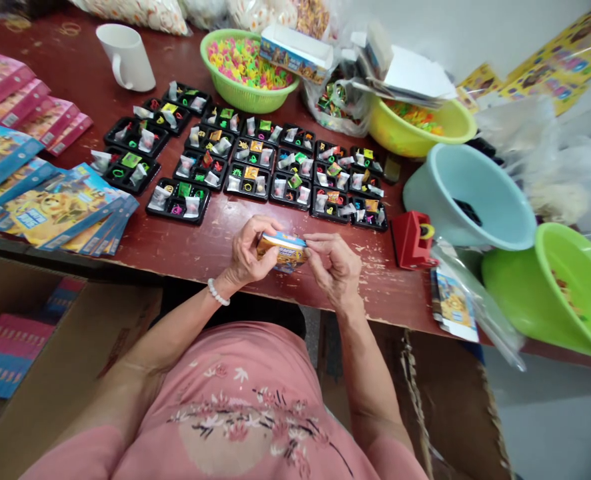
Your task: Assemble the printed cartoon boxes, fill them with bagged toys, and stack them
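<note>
Small box (290, 255) — in left grip (248, 252)

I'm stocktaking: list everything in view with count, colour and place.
Table: one, maroon, centre
Trays: about twenty, black, centre
Held box: one, blue and yellow, between hands
Boxes: many, pink or blue, left
Mug: one, white, back left
Basket: one, green, back
Loose boxes: two, multicoloured, basket and right
Trinkets: many, multicoloured, basket and bowl
Bowl: one, yellow, back right
Papers: several, white, over bowl
Bags: several, mostly clear, back
Tubs: two, blue and green, right
Tape dispenser: one, red, right
Cartons: several, brown, below
Sheets: several, yellow, wall
Shirt: one, pink, bottom
Bracelet: one, white, left wrist
Left hand: one, bare, on held box
Right hand: one, bare, at held box
</note>
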`<state>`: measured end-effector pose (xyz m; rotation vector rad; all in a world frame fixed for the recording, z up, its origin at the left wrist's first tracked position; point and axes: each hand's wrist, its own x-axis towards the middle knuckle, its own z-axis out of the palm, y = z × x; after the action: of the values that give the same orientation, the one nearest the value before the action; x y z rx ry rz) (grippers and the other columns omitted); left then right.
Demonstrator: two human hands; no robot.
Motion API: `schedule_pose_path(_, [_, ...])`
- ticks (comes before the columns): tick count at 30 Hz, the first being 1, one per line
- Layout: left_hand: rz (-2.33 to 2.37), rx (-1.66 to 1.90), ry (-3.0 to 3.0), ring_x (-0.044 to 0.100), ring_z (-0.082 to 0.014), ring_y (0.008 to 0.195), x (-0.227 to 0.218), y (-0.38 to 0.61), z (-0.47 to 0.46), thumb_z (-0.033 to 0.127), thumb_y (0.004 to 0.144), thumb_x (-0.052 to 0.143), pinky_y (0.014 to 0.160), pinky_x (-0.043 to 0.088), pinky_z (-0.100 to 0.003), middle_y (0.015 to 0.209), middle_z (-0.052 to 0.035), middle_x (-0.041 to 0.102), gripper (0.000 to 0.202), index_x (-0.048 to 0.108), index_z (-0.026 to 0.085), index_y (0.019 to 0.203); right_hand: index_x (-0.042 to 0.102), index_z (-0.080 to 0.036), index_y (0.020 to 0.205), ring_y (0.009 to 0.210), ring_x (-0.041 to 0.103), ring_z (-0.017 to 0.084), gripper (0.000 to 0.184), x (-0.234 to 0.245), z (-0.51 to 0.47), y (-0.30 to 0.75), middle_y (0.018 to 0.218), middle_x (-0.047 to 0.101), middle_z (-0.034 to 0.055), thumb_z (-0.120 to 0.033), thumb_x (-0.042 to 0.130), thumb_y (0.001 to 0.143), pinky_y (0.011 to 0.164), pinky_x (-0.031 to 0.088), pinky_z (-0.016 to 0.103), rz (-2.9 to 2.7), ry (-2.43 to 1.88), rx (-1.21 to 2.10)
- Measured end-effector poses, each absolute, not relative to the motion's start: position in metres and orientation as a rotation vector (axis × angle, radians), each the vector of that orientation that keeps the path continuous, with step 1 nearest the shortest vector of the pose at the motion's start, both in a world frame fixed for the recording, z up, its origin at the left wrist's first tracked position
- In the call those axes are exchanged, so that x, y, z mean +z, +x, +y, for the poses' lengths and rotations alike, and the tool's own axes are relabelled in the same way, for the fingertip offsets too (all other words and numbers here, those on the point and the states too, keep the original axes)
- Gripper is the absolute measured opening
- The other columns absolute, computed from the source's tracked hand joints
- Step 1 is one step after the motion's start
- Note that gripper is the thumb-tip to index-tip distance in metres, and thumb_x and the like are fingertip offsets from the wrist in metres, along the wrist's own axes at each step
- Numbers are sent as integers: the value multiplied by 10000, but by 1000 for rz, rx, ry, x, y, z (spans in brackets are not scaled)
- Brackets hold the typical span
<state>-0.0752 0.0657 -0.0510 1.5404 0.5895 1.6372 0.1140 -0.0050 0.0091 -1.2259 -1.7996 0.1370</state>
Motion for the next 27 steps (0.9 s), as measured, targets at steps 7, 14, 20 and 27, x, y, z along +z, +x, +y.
schedule_pose_path(7, [497,1574,1837,795,-216,974,-42,-98,70,223,856,806,1028,588,-418,1041,-65,822,191,717,239,1024,749,-267,1052,1023,785,252,120,3,-8,119,1102,824,99,-308,639,1032,883,625,454,-1845,-1177,117])
schedule_pose_path(14, [391,1561,2015,807,-191,967,-29,-114,73,213,894,794,886,639,-322,1069,-64,833,126,772,251,1013,751,-270,1038,1052,784,261,152,-6,-15,116,1140,818,98,-397,774,957,909,638,458,-1733,-1173,268])
schedule_pose_path(20, [408,1364,2269,794,-210,964,-19,-115,70,259,931,769,881,642,-331,1056,-84,819,198,748,231,1126,760,-253,966,982,783,227,66,3,-14,109,1057,818,75,-297,802,939,896,628,408,-1695,-1142,374])
schedule_pose_path(27, [350,1459,2486,772,-161,985,-21,-109,68,226,1017,689,877,649,-278,1103,-73,788,275,699,220,1292,808,-244,944,983,787,218,89,18,-7,119,1073,824,65,-310,852,904,896,631,377,-1693,-1090,640])
